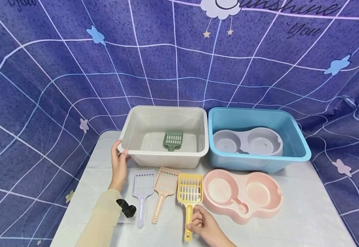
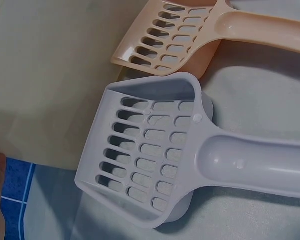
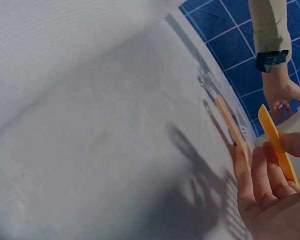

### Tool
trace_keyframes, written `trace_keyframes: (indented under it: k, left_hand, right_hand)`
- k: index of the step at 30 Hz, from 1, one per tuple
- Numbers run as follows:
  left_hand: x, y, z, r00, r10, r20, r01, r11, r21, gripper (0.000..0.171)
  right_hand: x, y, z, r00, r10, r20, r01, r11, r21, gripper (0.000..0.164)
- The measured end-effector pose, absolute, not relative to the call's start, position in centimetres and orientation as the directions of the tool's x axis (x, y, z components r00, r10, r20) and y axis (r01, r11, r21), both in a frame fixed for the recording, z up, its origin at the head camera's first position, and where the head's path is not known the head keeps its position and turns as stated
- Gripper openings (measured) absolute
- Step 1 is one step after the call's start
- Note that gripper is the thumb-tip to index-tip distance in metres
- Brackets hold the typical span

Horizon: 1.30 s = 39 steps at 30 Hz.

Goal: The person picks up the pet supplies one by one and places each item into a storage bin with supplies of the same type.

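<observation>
My left hand (image 1: 119,168) grips the front left corner of a light grey litter box (image 1: 167,159), thumb at the front rim and fingers along the side. Inside it lies a green litter scoop (image 1: 172,140). My right hand (image 1: 205,224) pinches the handle of a yellow litter scoop (image 1: 189,202) between thumb and fingers; in the right wrist view the handle (image 3: 274,135) is raised above the table. Left of it lie a peach litter scoop (image 1: 164,190) and a lavender litter scoop (image 1: 142,192). Both also show in the left wrist view, lavender scoop (image 2: 190,150) nearer.
A blue litter box (image 1: 259,161) stands right of the grey one, with a grey double pet bowl (image 1: 244,137) inside. In front of it sits a pink double pet bowl (image 1: 242,192). A purple-blue patterned curtain (image 1: 173,58) hangs behind the white-covered table (image 1: 309,212).
</observation>
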<state>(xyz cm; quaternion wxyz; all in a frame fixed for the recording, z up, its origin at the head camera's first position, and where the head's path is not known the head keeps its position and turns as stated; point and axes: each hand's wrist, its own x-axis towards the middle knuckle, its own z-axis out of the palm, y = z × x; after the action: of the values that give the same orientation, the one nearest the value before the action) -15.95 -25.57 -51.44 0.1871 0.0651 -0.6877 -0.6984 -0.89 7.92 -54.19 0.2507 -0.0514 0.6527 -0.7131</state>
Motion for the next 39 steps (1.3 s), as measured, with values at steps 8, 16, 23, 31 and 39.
trace_keyframes:
  k: [8,16,23,31,39]
  left_hand:
    - [-15.9,-25.5,-51.1,-0.919,-0.358,0.165,0.178,-0.004,0.984,0.049]
    - [-15.9,-25.4,-51.2,-0.919,-0.355,0.171,0.188,-0.014,0.982,0.049]
    - [-15.9,-25.4,-51.2,-0.918,-0.361,0.164,0.183,-0.017,0.983,0.049]
    - [-16.1,-25.3,-51.3,-0.916,-0.370,0.153,0.174,-0.022,0.985,0.050]
    - [-16.1,-25.4,-51.5,-0.917,-0.358,0.174,0.200,-0.037,0.979,0.049]
  right_hand:
    - [-0.7,8.1,-53.3,-0.880,-0.421,-0.221,0.248,-0.009,-0.969,0.062]
    - [-0.4,8.3,-52.2,-0.872,-0.454,-0.181,0.208,-0.010,-0.978,0.065]
    - [-0.5,8.5,-50.6,-0.877,-0.443,-0.189,0.208,0.006,-0.978,0.069]
    - [-0.7,8.7,-49.6,-0.897,-0.427,-0.113,0.092,0.070,-0.993,0.061]
    - [-1.3,8.9,-48.4,-0.904,-0.425,-0.040,-0.007,0.109,-0.994,0.052]
